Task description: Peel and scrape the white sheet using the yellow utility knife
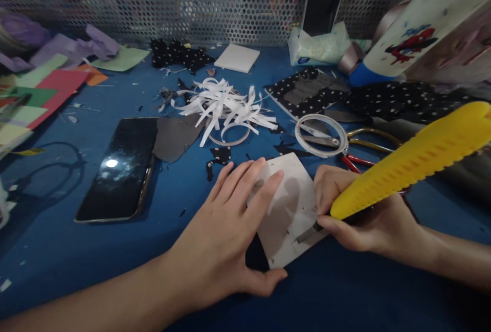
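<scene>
A small white board [289, 209] with a few dark marks lies on the blue table in front of me. My left hand [230, 224] rests on its left side, fingers stretched out and thumb at the near corner. In my right hand [356, 219] is a yellow box cutter [406, 163], its fingers closed around the front of the handle. The cutter's metal blade reaches down to the board's surface near its lower edge. The handle slants up to the right.
Beyond the board are a heap of white paper strips [226, 99], a white tape roll [322, 136] and scissors [372, 140]. A phone [120, 168] lies left. Polka-dot fabric [307, 91], a white square [238, 58] and a bottle [418, 30] stand or lie farther back.
</scene>
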Demonstrator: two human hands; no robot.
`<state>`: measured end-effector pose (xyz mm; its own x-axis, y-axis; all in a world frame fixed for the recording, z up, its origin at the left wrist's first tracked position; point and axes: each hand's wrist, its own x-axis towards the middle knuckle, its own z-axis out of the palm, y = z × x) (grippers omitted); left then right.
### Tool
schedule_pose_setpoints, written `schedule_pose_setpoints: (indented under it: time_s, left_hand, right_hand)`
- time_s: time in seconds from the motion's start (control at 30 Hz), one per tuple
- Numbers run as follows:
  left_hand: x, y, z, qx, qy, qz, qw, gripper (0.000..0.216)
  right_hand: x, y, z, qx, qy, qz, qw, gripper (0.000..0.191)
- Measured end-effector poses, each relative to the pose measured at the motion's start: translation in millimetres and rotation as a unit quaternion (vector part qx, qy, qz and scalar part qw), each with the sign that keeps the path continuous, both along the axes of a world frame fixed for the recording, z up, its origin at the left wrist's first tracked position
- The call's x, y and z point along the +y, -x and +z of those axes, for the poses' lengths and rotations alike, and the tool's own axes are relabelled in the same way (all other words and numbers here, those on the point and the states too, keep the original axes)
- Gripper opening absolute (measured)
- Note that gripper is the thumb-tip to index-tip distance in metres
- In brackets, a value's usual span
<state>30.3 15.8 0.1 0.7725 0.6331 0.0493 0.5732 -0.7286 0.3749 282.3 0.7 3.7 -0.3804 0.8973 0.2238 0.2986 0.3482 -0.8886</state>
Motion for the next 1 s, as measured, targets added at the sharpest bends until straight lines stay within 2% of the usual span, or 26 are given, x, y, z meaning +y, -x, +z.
schedule_pose_setpoints:
  time_s: [1.0]
  left_hand:
    - [-1.5,1.2,-0.7,0.004,-0.015,0.003,1.0,0.114]
  right_hand:
    - [1.3,2.9,4.7,-0.016,-0.01,-0.036,0.999,0.025]
